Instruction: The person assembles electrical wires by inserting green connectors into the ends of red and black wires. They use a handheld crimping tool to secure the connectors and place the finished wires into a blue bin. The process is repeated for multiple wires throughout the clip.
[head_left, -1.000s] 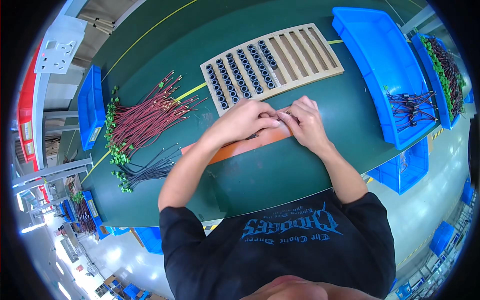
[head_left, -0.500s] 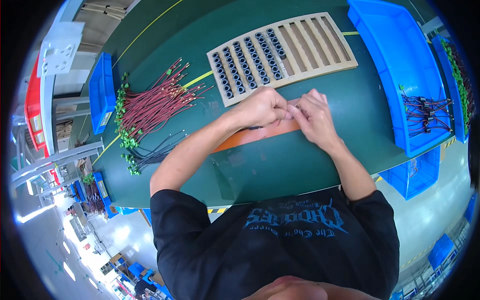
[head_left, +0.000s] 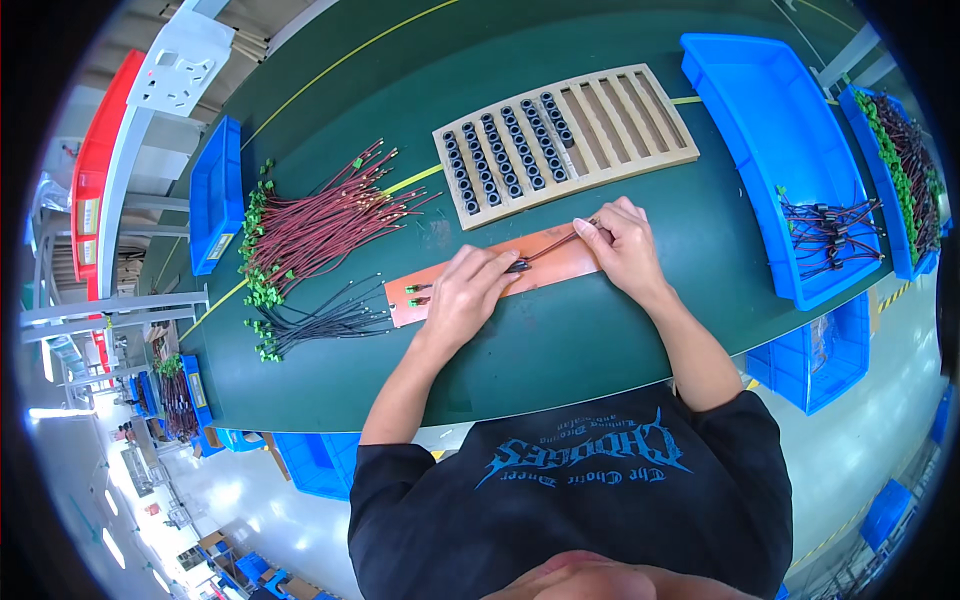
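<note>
An orange strip-shaped board [head_left: 540, 284] lies on the green table in front of me. Along it runs a dark red wire [head_left: 553, 247] between my hands, with a small black part [head_left: 517, 266] on it by my left fingertips. My left hand [head_left: 466, 296] is closed over the wire near that part. Thumb and fingers of my right hand [head_left: 628, 246] pinch the wire's far end. Small green connectors [head_left: 414, 295] rest on the board's left end, beside my left hand; the stretch under that hand is hidden.
Red wires [head_left: 325, 210] with green connectors lie in a bundle at left, black wires [head_left: 325, 320] nearer me. Beyond the board, a wooden rack [head_left: 610, 110] holds rows of black rings. A blue bin [head_left: 770, 100] on the right contains wire assemblies [head_left: 832, 230].
My left hand has moved left and nearer me, away from my right hand. The wire between them now shows stretched along the board, and the board's left end is uncovered.
</note>
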